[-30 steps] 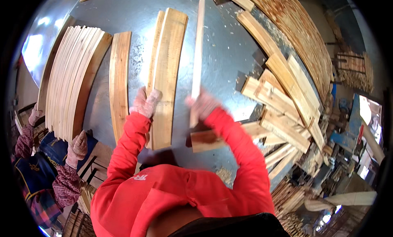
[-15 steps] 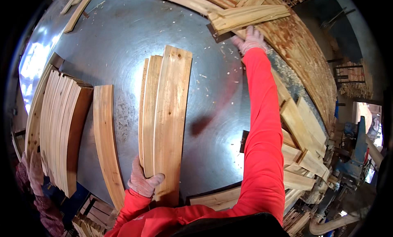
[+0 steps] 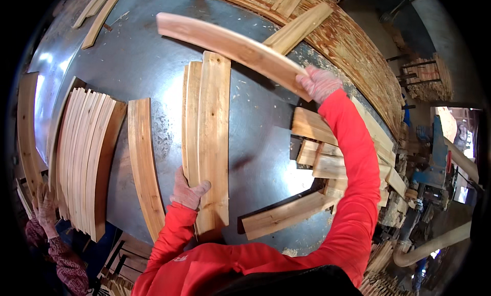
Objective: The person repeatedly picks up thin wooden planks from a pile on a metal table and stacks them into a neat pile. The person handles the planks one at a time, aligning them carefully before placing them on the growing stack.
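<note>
My gloved right hand [image 3: 321, 84] is closed round one end of a long wooden board [image 3: 232, 49], which slants up to the far left above the metal table. Several upright boards [image 3: 213, 137] lie side by side in the middle, close together. At their near left edge my gloved left hand [image 3: 189, 189] grips them, thumb across the face and fingers hidden at the side. A single curved board [image 3: 142, 160] lies further left, apart from both hands.
A tight stack of boards [image 3: 84, 152] stands at the left, with a co-worker's gloved hand [image 3: 45, 208] beside it. Loose boards [image 3: 312, 124] lie below my right forearm. A rough, sawdust-strewn plank surface [image 3: 353, 55] curves along the far right. A ribbed hose [image 3: 434, 245] is at lower right.
My right hand has taken hold of the long board from the far right and swung it over the table. My left hand stays on the upright boards.
</note>
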